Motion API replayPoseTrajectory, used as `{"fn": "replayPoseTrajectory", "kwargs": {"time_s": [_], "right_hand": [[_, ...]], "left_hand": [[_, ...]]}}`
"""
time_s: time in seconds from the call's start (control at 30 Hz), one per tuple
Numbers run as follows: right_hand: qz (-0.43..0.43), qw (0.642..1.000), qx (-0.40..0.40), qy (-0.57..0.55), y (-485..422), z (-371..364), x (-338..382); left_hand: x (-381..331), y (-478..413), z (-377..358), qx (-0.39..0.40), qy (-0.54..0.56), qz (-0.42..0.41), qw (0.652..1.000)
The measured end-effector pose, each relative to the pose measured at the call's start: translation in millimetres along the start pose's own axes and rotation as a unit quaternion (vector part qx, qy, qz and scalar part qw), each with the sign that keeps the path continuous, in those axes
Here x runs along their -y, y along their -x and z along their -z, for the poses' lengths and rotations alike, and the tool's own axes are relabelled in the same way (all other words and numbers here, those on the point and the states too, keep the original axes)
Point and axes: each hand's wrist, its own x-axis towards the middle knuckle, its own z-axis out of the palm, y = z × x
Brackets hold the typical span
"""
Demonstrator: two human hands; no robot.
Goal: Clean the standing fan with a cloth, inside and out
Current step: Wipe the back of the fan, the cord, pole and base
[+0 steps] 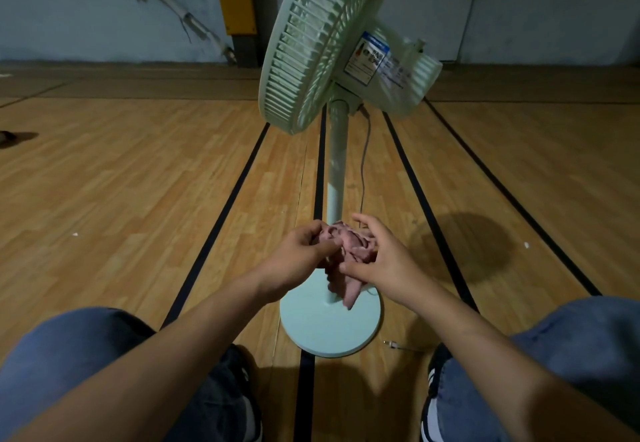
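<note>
Head view: my left hand [298, 254] and right hand [384, 261] both pinch the crumpled pink cloth [346, 261], bunching it into a pad, I'd guess, ready for wiping. It hangs over the round base of the pale green plastic standing fan [337, 164]. A blue-bordered sticker [369, 59] marks the motor housing; its print is unreadable.

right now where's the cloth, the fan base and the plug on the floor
cloth [348, 251]: head view, on the bunched pink folds between both hands
fan base [325, 330]: head view, on the bare round disc
plug [393, 344]: head view, on its small body beside the base
</note>
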Motion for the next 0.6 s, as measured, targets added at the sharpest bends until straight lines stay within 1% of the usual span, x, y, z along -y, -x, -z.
{"fn": "replayPoseTrajectory", "kwargs": {"time_s": [0.07,0.1,0.17,0.23,0.3,0.37,0.47,0.6], "right_hand": [[-0.033,0.996,0.032,-0.071,1,4,4],[-0.047,0.992,0.035,-0.115,0,7,6],[-0.066,0.978,0.016,-0.199,-1,13,9],[-0.069,0.968,-0.005,-0.241,-1,18,10],[-0.076,0.966,-0.012,-0.245,-2,21,9],[-0.09,0.963,0.002,-0.256,-1,21,8],[-0.09,0.957,0.032,-0.275,1,17,11],[-0.077,0.98,0.002,-0.185,0,11,14]], "left_hand": [[-1,0,3,0.003,0.045,0.016,0.999],[-2,0,5,0.003,0.069,0.026,0.997],[-4,-2,9,0.003,0.116,0.049,0.992],[-5,-4,11,-0.002,0.165,0.07,0.984],[-7,-3,12,0.0,0.244,0.083,0.966],[-6,-5,13,-0.003,0.308,0.1,0.946],[-2,-7,13,-0.017,0.339,0.114,0.934],[5,-7,12,-0.006,0.342,0.134,0.93]]}}
